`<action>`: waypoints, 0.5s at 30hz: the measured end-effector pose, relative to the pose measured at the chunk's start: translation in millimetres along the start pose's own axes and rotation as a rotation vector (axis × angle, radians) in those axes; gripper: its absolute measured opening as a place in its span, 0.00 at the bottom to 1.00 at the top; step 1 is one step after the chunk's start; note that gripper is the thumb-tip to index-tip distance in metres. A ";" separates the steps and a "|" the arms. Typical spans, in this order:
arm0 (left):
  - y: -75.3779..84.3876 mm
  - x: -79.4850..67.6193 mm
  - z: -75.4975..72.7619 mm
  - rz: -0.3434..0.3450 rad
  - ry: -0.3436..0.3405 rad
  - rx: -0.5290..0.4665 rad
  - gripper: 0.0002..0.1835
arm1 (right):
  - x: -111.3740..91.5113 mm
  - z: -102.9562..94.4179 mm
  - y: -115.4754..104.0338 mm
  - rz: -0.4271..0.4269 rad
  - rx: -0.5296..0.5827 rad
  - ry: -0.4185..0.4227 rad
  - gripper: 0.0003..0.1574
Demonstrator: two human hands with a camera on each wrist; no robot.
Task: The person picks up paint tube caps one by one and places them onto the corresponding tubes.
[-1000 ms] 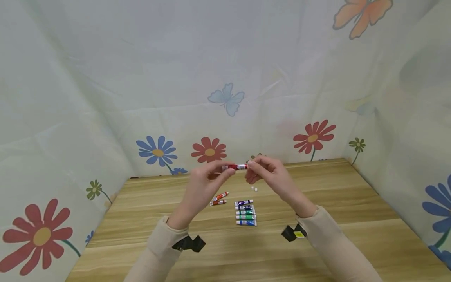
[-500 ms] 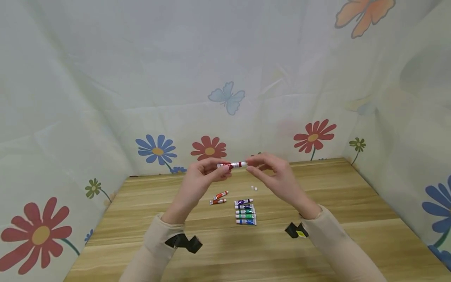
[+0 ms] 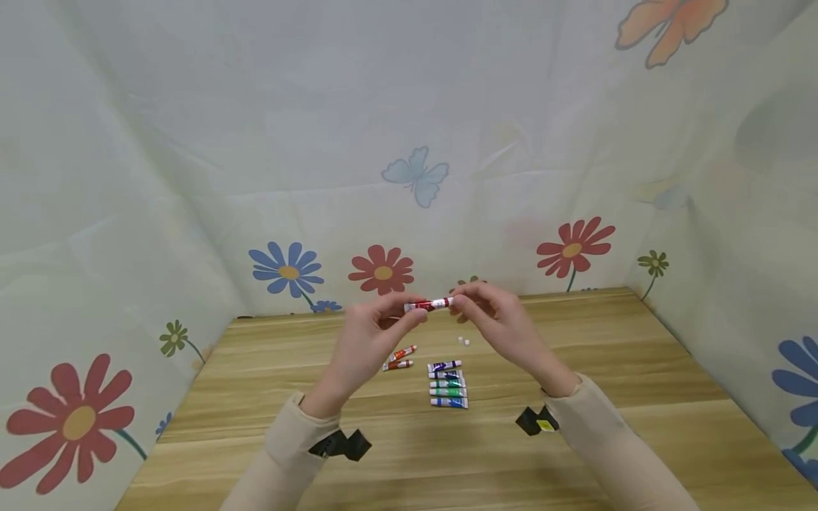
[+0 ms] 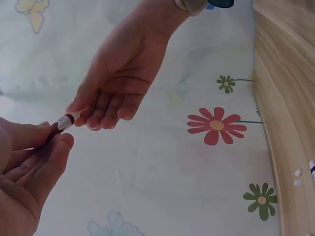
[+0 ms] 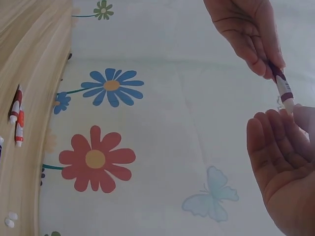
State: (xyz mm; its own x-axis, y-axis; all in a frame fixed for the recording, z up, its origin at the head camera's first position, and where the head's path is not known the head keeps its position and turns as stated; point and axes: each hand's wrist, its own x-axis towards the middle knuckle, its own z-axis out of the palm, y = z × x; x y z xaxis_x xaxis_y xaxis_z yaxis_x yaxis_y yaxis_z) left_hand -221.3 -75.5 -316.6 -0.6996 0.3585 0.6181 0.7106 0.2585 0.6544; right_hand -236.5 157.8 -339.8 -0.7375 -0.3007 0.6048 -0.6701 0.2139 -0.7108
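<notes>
My left hand [image 3: 367, 335] pinches a small red paint tube [image 3: 439, 304] between thumb and fingers, up above the table. The tube lies nearly level, its capped end toward my right hand [image 3: 505, 328]. Thumb and forefinger of that hand pinch the white cap [image 5: 288, 105], partly covering it. In the left wrist view, the tube's white label and dark red band [image 4: 69, 119] show between the two hands. The right hand's other fingers curl loosely below the tube.
Two orange-red paint tubes [image 3: 400, 365] lie left of centre on the wooden table [image 3: 268, 411]. Several purple, green and blue tubes [image 3: 447, 392] are lined up in the middle. Two small white pieces [image 3: 464, 341] lie behind them. A flowered cloth [image 3: 307, 213] hangs around the table.
Half a second ago the right fingertips were more spread at the white cap, with more of it showing; now they pinch it. Both hands and the tube have shifted slightly right and down.
</notes>
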 end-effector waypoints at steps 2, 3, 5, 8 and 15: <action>0.7 0.5 1.5 0.045 0.011 0.040 0.10 | -0.2 0.3 0.1 0.032 0.029 -0.004 0.11; 1.1 0.8 1.9 0.057 0.015 0.044 0.10 | -0.4 0.6 0.6 0.039 0.037 -0.002 0.11; 0.2 1.5 2.3 0.050 0.019 0.039 0.10 | -1.3 1.4 1.3 0.028 0.030 0.015 0.11; -2.4 2.7 1.8 -0.021 0.010 -0.018 0.10 | -3.8 2.0 3.5 -0.110 -0.073 0.052 0.12; -5.9 7.1 -1.6 -0.223 -0.038 -0.255 0.12 | -6.0 -0.8 8.4 -0.538 -0.305 0.134 0.21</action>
State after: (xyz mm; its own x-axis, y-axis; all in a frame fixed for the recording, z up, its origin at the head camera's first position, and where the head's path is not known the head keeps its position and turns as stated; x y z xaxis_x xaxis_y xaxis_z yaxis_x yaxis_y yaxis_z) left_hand -230.7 -75.9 -315.5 -0.8292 0.3524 0.4339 0.4952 0.1030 0.8627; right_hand -237.7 162.2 -349.1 -0.2816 -0.3252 0.9027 -0.9293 0.3266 -0.1723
